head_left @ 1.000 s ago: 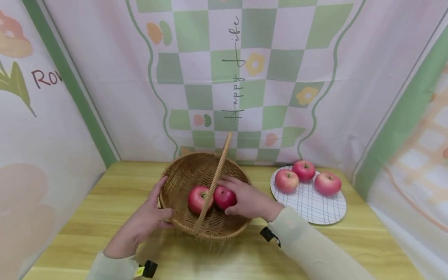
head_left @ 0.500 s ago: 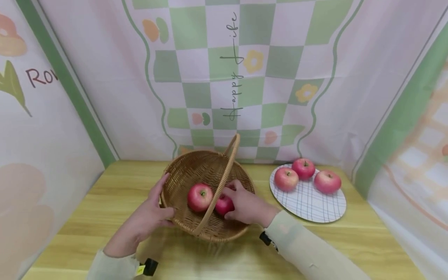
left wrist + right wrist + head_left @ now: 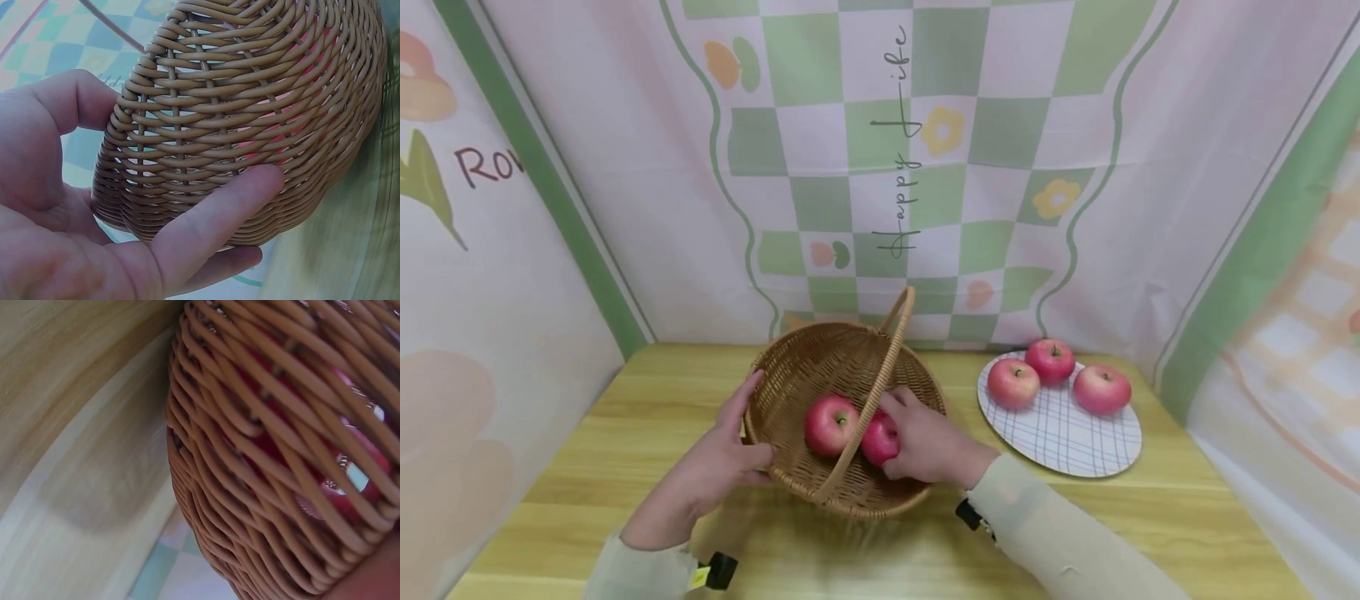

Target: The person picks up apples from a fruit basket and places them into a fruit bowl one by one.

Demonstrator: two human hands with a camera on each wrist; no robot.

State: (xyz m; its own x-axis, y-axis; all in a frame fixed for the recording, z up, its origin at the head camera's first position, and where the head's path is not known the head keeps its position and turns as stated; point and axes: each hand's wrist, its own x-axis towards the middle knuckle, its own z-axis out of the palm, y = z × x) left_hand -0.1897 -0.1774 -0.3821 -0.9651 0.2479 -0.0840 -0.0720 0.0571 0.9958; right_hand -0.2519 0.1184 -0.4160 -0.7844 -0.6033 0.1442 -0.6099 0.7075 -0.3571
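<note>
A round wicker basket (image 3: 790, 367) with an arched handle (image 3: 883, 379) stands on the table. My left hand (image 3: 718, 462) grips its left side, thumb at the rim; the left wrist view shows fingers (image 3: 215, 215) along the outer weave. Inside the basket lie two red apples. One apple (image 3: 831, 425) sits left of the handle, untouched by my hands. My right hand (image 3: 932, 442) reaches over the right rim and holds the other apple (image 3: 880, 439), which touches or nearly touches its neighbour. In the right wrist view, the basket weave (image 3: 250, 462) hides most of the hand.
To the right, a white plate (image 3: 1075, 450) with a thin grid pattern bears three apples (image 3: 1051, 361) near its back. A printed curtain (image 3: 820, 150) hangs behind the wooden table (image 3: 625, 433), with more fabric at both sides.
The basket has shifted slightly, its handle now leaning further right. In my right hand the apple has turned, and the left apple has moved slightly right. My left hand keeps its hold.
</note>
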